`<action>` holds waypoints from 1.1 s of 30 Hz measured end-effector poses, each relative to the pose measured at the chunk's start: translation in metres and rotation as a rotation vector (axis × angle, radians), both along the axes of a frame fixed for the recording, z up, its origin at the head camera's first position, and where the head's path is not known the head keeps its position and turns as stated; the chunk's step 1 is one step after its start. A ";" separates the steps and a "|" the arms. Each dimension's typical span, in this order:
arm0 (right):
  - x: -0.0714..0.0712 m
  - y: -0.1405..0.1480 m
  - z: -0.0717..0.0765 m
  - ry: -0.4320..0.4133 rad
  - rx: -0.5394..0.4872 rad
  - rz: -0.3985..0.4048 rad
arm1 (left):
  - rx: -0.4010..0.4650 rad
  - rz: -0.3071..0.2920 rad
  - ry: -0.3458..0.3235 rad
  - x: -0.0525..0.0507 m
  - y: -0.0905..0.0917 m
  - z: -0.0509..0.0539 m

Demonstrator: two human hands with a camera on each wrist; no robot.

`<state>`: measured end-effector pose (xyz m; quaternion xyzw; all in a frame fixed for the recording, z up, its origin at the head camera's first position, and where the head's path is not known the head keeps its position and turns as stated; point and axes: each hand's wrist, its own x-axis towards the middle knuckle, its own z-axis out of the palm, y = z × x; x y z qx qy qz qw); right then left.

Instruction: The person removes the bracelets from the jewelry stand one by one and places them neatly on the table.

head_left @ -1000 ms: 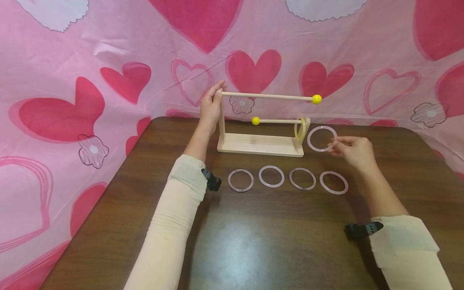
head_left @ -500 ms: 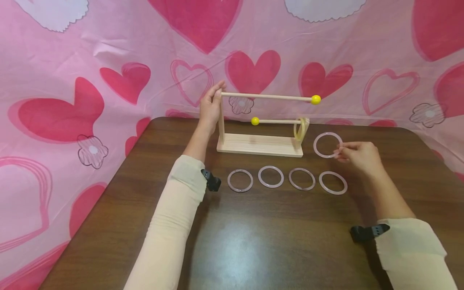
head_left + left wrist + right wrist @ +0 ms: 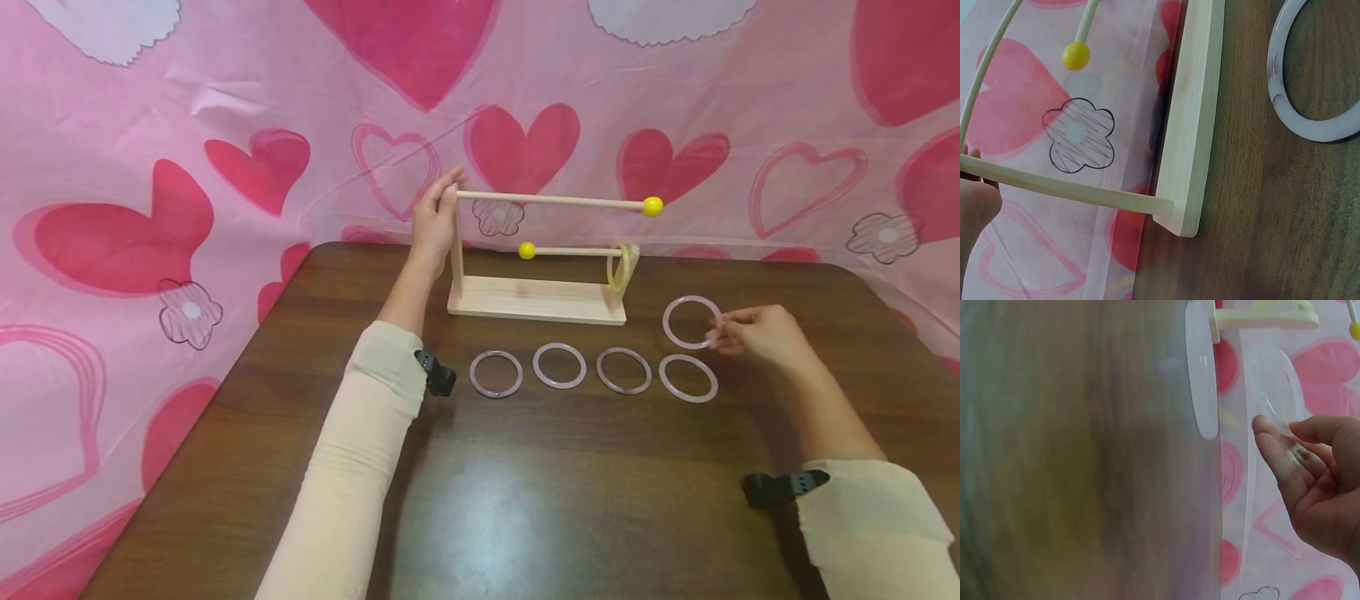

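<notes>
A wooden stand [image 3: 537, 300] with two horizontal rods, each tipped with a yellow ball, stands at the back of the table. My left hand [image 3: 433, 225] holds the top of its left upright, thumb in front and fingertips showing behind in the left wrist view. A yellowish ring [image 3: 627, 267] hangs on the lower rod, by the right upright. Between thumb and fingers, my right hand [image 3: 765, 335] pinches a pale pink ring [image 3: 666, 323] to the right of the stand, apart from it. Several similar rings [image 3: 536, 365] lie in a row before the stand.
The brown wooden table [image 3: 480, 500] meets a pink heart-patterned cloth [image 3: 337, 75] behind the stand. The upper rod's yellow ball [image 3: 652, 207] juts out to the right, above the right upright. Dark wrist cameras [image 3: 441, 375] sit on both sleeves.
My right hand has drawn the pale pink ring away from the stand, rightward and toward me, down near the rightmost ring of the row. My left hand stays on the upright.
</notes>
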<state>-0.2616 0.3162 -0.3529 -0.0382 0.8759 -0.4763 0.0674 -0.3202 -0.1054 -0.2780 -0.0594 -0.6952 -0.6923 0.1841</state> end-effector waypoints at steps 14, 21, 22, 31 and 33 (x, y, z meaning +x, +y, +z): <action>0.003 0.031 -0.005 -0.152 0.052 0.102 | 0.000 0.007 -0.017 -0.002 -0.001 -0.001; 0.006 0.049 -0.006 -0.214 0.107 0.171 | -0.005 0.008 -0.021 -0.001 -0.001 0.000; 0.007 0.052 -0.006 -0.222 0.114 0.173 | -0.008 0.007 -0.019 -0.001 -0.001 0.000; 0.009 0.068 -0.005 -0.336 0.109 0.203 | -0.005 0.016 0.022 -0.022 -0.004 -0.016; 0.010 0.071 -0.006 -0.353 0.099 0.202 | -0.012 0.025 0.028 -0.025 -0.005 -0.019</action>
